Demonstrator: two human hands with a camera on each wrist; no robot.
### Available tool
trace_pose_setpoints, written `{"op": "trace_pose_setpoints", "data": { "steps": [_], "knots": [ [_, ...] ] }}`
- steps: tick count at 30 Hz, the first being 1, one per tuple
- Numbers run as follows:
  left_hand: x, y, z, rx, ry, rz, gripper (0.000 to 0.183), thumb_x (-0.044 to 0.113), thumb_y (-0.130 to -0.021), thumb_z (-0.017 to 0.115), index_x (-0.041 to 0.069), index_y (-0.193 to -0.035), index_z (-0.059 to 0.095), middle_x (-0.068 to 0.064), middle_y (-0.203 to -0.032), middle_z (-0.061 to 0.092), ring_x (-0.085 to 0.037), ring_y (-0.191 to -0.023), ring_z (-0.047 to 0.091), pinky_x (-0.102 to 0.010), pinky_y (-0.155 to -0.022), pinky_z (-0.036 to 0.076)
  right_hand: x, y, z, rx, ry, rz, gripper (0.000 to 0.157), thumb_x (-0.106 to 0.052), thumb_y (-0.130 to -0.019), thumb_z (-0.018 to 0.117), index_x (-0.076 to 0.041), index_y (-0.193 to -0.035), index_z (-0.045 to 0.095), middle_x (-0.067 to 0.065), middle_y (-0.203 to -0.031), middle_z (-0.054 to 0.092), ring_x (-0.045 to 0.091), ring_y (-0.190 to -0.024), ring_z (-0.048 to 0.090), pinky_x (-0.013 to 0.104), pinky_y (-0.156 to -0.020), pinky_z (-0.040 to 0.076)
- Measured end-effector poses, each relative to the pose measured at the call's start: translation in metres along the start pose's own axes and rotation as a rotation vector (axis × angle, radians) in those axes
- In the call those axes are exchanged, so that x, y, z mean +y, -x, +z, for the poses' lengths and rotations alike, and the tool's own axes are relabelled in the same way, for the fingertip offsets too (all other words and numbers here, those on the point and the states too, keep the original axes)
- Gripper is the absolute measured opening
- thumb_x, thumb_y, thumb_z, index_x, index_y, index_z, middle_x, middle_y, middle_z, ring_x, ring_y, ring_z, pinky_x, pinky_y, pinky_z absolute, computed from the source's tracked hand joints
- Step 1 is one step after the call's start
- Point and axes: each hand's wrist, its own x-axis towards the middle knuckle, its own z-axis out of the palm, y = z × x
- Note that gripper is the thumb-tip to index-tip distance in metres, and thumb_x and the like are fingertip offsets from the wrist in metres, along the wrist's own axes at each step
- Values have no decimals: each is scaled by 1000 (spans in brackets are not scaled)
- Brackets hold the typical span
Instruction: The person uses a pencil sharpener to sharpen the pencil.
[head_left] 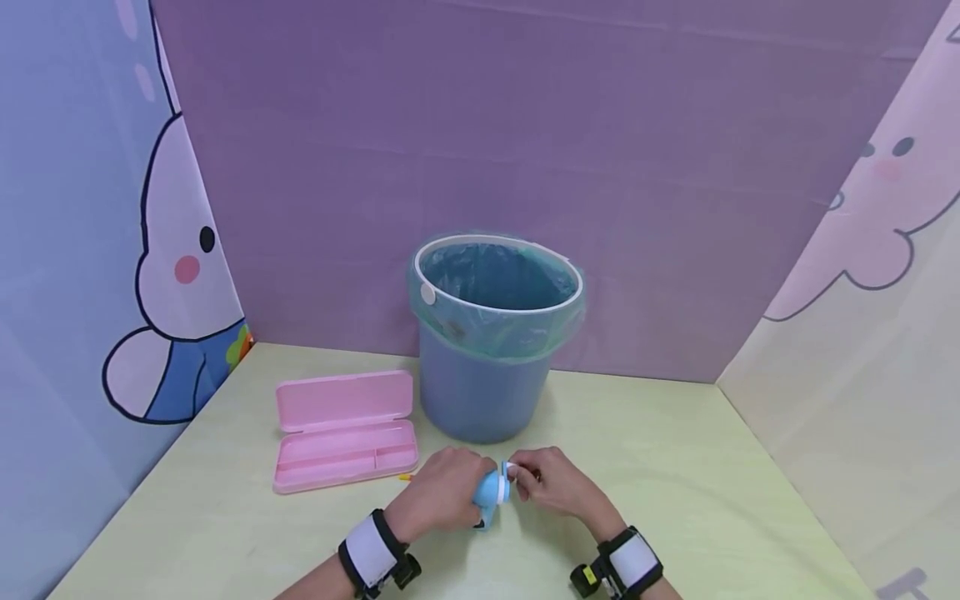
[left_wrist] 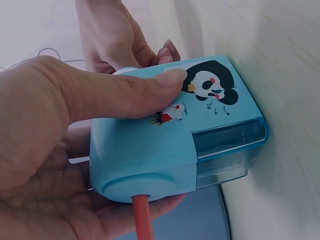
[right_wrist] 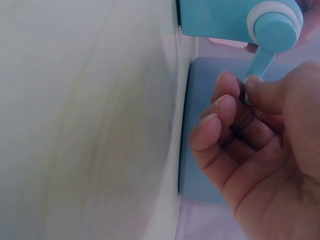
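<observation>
My left hand (head_left: 447, 492) grips a blue pencil sharpener (left_wrist: 150, 155) with panda pictures and a clear shavings drawer (left_wrist: 230, 155). Its thumb lies across the printed side. An orange pencil (left_wrist: 142, 217) sticks out of the hole at one end of the sharpener. At the other end, my right hand (head_left: 553, 482) pinches the knob of the crank handle (right_wrist: 261, 62) between thumb and forefinger. In the right wrist view the crank arm slants down from its round hub. The pencil's inner end is hidden inside the sharpener.
Behind the hands stands a blue bin (head_left: 483, 392) with a green liner bag (head_left: 480, 333) folded over its rim. To its left lies an open pink pencil case (head_left: 345, 462), lid back. A purple wall (head_left: 487, 117) closes off the far side of the pale table (head_left: 697, 500).
</observation>
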Motion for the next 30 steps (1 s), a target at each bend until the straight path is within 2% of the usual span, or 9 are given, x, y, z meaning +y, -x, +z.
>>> {"op": "trace_pose_setpoints", "data": {
  "steps": [7,12,19,25,30],
  "knots": [
    [1,0,0,-20,21,-19,29,14,-63,82,19,-84,63,13,-69,52,-6,-62,48,-26,-59,42,-2,1,2,-54,5,13,21,-19,-101,52,-22,-85,64,-11,-59,54,1,-51,43,20,-54,37],
    [0,-1,-2,-42,57,-32,28,14,-64,82,19,-86,65,13,-71,55,-6,-63,50,-27,-60,43,-4,1,-1,-80,8,25,21,-19,-101,53,-16,-84,66,-11,-58,55,1,-52,45,20,-56,39],
    [-1,-2,-1,-26,60,-36,28,12,-63,81,18,-86,66,12,-70,55,-7,-63,50,-27,-59,42,-7,0,-3,-105,-8,41,20,-16,-100,53,-13,-85,66,-10,-57,54,1,-51,44,20,-53,36],
    [-2,-1,0,-7,48,-26,28,12,-61,80,19,-80,62,13,-68,52,-6,-61,48,-26,-58,41,-8,2,1,-179,-5,38,21,-14,-99,54,-12,-81,65,-9,-57,56,0,-50,46,18,-53,38],
    [0,0,0,-1,51,-24,28,12,-61,81,19,-81,63,13,-68,53,-6,-61,48,-26,-58,42,-10,4,3,-231,-11,63,23,-14,-98,55,-13,-77,63,-12,-55,53,0,-49,45,18,-52,37]
  ]
}}
